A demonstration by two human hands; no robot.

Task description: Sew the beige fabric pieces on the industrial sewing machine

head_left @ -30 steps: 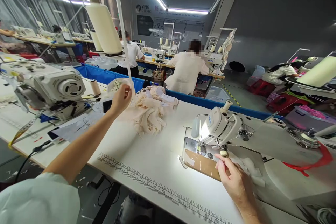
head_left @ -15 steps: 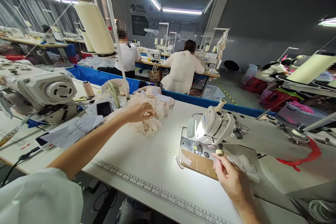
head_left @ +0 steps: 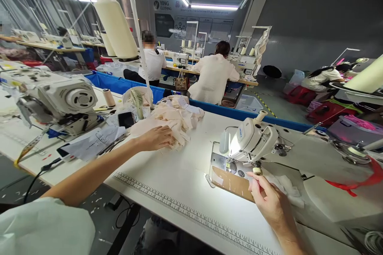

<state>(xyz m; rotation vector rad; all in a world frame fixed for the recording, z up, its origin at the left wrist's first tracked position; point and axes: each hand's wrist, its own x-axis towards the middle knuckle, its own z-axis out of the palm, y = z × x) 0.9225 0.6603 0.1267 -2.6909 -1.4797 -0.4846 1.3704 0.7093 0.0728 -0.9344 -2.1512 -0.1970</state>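
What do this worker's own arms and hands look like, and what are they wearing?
Both hands are bare: no gloves, rings or watch that I can see. The left hand comes from a long bare forearm with a loose, pale mint-white short sleeve at the shoulder. The right hand shows only to the wrist, with no sleeve in view.

Left arm: short pale mint sleeve (head_left: 44, 227), loose, ends above the elbow. Forearms bare both sides. Left hand (head_left: 155, 137) and right hand (head_left: 269, 199): no gloves; rings, watch not discernible.
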